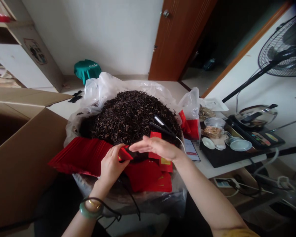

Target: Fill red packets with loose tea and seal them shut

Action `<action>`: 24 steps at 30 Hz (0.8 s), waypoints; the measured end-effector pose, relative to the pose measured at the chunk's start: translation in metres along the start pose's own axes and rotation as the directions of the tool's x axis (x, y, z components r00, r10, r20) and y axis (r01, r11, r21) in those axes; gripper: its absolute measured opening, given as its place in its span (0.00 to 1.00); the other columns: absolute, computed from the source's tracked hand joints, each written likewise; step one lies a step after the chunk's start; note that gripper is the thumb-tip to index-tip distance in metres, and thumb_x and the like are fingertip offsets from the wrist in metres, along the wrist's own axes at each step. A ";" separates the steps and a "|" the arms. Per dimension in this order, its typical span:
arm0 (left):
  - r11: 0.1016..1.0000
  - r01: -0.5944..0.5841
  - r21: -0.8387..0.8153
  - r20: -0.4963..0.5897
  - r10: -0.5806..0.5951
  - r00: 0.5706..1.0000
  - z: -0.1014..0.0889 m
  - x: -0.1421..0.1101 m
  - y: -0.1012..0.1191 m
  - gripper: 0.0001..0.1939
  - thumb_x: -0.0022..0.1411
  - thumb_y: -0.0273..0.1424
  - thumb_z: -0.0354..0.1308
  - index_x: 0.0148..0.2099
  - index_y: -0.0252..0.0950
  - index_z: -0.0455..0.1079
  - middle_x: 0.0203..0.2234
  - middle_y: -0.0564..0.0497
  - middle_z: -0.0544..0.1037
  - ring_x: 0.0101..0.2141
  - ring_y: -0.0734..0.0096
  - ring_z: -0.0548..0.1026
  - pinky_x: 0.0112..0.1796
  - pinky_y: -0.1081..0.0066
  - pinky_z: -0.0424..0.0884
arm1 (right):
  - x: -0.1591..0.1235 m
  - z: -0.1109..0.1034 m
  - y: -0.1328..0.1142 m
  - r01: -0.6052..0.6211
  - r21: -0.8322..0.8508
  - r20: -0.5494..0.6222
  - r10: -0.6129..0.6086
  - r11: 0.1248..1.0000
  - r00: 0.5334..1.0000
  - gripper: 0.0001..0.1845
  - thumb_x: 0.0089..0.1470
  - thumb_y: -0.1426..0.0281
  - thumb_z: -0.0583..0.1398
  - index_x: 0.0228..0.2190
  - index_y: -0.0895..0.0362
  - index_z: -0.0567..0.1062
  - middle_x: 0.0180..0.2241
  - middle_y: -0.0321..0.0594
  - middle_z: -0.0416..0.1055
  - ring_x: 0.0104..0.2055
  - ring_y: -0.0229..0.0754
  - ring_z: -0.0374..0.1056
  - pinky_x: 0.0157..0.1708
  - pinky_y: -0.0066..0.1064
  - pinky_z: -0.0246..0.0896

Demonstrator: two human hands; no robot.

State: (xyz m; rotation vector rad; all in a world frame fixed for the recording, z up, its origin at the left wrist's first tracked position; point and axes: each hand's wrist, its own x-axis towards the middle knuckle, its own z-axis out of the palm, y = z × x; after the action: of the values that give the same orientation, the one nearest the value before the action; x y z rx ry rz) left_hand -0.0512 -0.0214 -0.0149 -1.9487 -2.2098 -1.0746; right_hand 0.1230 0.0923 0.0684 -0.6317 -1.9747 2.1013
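I'm seeing, at frame centre, a left hand [111,165] pinching a red packet [124,153]; the right hand [158,146] is hovering alongside, stretched flat.

We are counting one left hand [112,164], one right hand [158,147], one dark heap [128,113], one cardboard box [34,158], one phone [192,150], one fan [283,49], one green bangle [86,212] and uncountably many red packets [82,156].

Homelike room: door [180,38], fan [283,52], kettle [259,114]
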 end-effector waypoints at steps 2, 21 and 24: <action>0.999 0.033 -0.028 0.009 -0.033 0.999 -0.001 -0.001 -0.001 0.21 0.50 0.27 0.62 0.48 0.38 0.67 0.39 0.48 0.79 0.39 0.62 0.77 0.40 0.68 0.73 | 0.006 -0.011 0.002 -0.003 -0.073 -0.159 -0.009 0.997 0.987 0.23 0.62 0.56 0.51 0.45 0.58 0.75 0.46 0.49 0.75 0.47 0.45 0.73 0.44 0.39 0.69; 0.996 0.064 0.062 -0.064 -0.060 0.996 0.017 -0.004 -0.001 0.28 0.53 0.23 0.57 0.57 0.36 0.59 0.48 0.44 0.77 0.46 0.61 0.76 0.39 0.68 0.75 | 0.038 0.057 0.018 -0.257 -0.831 -0.335 -0.076 0.493 0.939 0.08 0.57 0.70 0.58 0.33 0.59 0.78 0.31 0.45 0.79 0.37 0.46 0.74 0.48 0.41 0.57; 0.996 -0.083 0.042 -0.044 0.085 0.995 0.015 -0.007 -0.007 0.27 0.56 0.24 0.57 0.57 0.37 0.57 0.54 0.39 0.70 0.50 0.58 0.74 0.39 0.66 0.76 | 0.039 0.058 0.019 -0.197 -0.785 -0.274 -0.046 0.587 0.961 0.07 0.57 0.73 0.58 0.32 0.57 0.77 0.36 0.42 0.78 0.42 0.44 0.73 0.51 0.39 0.54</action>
State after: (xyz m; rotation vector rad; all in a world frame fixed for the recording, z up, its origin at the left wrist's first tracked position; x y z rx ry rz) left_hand -0.0493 -0.0201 -0.0330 -1.9610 -2.0901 -1.0446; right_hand 0.0663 0.0549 0.0445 -1.0803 -2.7029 0.9111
